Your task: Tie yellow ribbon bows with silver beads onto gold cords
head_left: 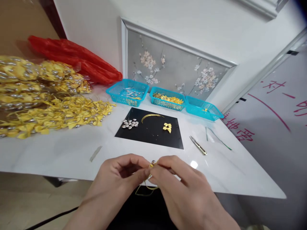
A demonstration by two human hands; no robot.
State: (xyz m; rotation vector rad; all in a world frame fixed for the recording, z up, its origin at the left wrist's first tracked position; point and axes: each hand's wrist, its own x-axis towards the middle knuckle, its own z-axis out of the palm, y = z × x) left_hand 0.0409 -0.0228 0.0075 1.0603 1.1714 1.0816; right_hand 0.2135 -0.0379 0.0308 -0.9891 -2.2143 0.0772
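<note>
At the table's front edge, my left hand [122, 175] and my right hand [182, 185] meet with fingertips pinched together. Between them is a thin yellow cord [151, 188], which loops down below the fingers. A silver bead [153, 162] shows just above the pinch, with a bit of yellow beside it; the fingers hide the rest. Beyond the hands lies a black mat [148, 140]. On it are a pile of silver beads [130, 124], a bundle of cut yellow cords [151, 116] and several small yellow bows [167, 127].
Thread snips [198, 146] lie right of the mat, near a green strip [219, 139]. Three blue baskets [115, 91] line the back, before a framed flower picture [177, 64]. Yellow beaded strands [59, 111] heap at left beside a red plastic bag [76, 57].
</note>
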